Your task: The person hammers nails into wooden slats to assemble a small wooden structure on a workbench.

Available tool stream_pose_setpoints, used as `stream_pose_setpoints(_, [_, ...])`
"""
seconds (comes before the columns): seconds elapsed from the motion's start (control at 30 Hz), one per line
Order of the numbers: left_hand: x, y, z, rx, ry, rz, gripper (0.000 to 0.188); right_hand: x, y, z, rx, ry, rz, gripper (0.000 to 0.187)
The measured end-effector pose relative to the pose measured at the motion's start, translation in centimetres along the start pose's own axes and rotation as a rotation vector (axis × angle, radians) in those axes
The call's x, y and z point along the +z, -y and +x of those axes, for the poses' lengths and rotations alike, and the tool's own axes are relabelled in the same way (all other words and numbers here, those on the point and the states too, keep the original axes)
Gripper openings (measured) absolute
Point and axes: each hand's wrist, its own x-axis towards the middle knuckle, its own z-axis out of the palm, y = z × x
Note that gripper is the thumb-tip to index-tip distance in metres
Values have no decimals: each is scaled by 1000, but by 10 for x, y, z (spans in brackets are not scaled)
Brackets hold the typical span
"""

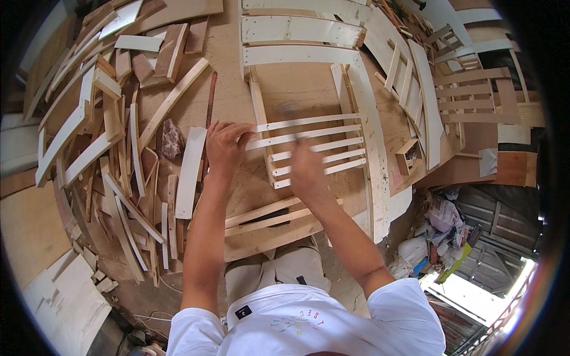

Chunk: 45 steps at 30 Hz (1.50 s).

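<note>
A small wooden frame with several white slats (338, 145) across it lies in front of me on the workbench. My left hand (224, 145) is closed, its thumb and fingers pinched at the left end of a white slat (279, 140) near the frame's left rail (259, 107). Whether a nail is also between those fingers cannot be made out. My right hand (307, 172) is wrapped round a hammer (290, 110) above the slats. The hammer's head is smeared by motion.
Loose wood strips (119, 136) crowd the bench's left. A larger white slatted panel (300, 54) lies beyond the frame, and a long white board (373, 148) lies along its right. A small wooden box (408, 156) stands farther right. Two strips (267, 212) lie near the front edge.
</note>
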Motion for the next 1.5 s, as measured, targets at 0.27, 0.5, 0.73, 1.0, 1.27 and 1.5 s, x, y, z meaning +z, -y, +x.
stream_pose_setpoints(0.27, [3, 1, -3, -18, 27, 9, 16, -10, 4, -3, 22, 22, 10, 29])
stream_pose_setpoints(0.5, [1, 1, -2, -71, 16, 14, 18, -24, 10, -11, 20, 12, 145, 33])
stream_pose_setpoints(0.73, [-1, 3, -7, -114, 44, -2, 19, -32, 35, -1, 117, -10, 148, 32])
stream_pose_setpoints(1.0, [-1, 0, -3, -92, 51, 10, 19, -21, 6, 0, -314, -152, -261, 25])
stream_pose_setpoints(1.27, [6, 4, -6, -110, 69, -4, 19, -4, -17, -1, -209, 39, -150, 31])
stream_pose_setpoints(1.5, [2, 2, 0, -91, 62, 15, 20, -8, -7, 3, -161, 18, -151, 31])
